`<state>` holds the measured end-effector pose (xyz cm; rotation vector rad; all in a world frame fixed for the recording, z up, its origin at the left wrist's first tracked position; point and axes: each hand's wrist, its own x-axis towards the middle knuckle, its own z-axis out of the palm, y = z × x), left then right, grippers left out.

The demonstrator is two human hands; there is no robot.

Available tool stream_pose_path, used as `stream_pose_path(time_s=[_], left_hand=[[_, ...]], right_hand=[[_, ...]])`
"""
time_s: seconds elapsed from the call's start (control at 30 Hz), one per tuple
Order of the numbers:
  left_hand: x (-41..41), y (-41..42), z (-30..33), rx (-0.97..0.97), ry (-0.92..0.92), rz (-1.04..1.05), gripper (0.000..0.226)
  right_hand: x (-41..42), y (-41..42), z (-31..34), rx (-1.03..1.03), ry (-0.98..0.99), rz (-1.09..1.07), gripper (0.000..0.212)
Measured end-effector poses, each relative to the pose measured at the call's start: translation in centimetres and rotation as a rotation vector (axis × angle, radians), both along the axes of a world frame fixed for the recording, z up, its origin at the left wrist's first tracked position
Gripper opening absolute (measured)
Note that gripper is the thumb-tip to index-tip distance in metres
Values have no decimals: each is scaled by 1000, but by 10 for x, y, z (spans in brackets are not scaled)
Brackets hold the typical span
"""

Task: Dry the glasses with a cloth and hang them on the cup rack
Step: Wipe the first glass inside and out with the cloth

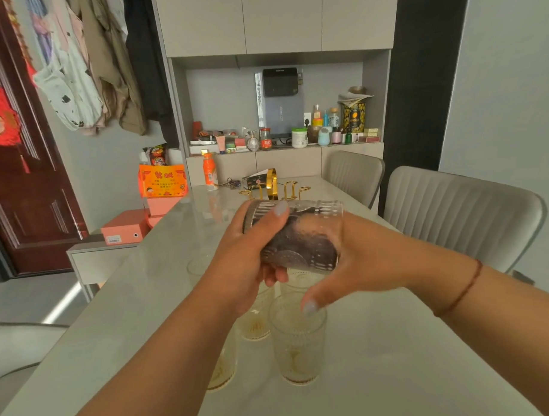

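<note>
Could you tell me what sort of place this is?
Probably a home dining room: a table with padded chairs, a cluttered wall cabinet, and clothes hanging beside a door.

Head-worn camera looks forward and down, close over the table [417,353].

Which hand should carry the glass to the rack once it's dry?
Left, probably. The left hand wraps the held glass from outside, a grip that could carry it to the gold rack. The right hand appears to reach into the glass with the dark cloth.
</note>
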<state>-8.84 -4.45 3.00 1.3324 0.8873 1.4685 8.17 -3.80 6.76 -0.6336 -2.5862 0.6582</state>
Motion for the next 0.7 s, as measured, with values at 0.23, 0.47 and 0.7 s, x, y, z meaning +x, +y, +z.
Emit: stream_pose_path(time_s=[0.23, 0.47, 0.7], left_hand=[[2, -7, -1, 181, 133, 132, 31], [-2, -3, -2, 104, -69, 254, 57], [4, -10, -4, 162, -128, 303, 47]], right_hand=[[4, 14, -14, -905, 548, 151, 71], [14, 8, -9, -909, 947, -233, 48], [-8, -1, -2, -947, 1104, -435, 35]])
